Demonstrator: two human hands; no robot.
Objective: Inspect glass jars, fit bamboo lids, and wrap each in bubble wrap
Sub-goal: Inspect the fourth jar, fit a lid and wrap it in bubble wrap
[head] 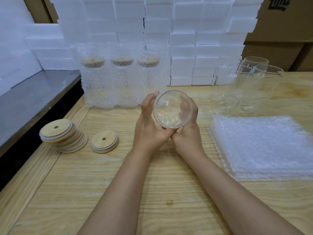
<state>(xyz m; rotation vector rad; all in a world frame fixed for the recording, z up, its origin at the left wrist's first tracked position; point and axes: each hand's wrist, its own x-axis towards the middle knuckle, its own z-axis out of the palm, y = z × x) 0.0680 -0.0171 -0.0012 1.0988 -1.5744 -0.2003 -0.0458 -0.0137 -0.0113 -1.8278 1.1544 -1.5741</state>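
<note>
Head view: at 9 o'clock a stack of lids [57, 133] leans on the table [152, 192], and one loose lid [105, 141] lies just beside it. At 11 o'clock stand three wrapped jars [121, 82], each with its lid on; those I count as done. In the centre my left hand [149, 126] and right hand [188, 122] cup the jar [172, 109] between them, fingers curled round its wall, one round end turned up toward me. It has no lid and no wrap, so I judge this to be the inspecting step. At 2 o'clock at least two bare jars [254, 82] wait without lids, and at 3 o'clock lies a pile of bubble wrap [264, 145]. Three are finished. The one in hand needs a lid and wrap, then the bare ones follow.
</note>
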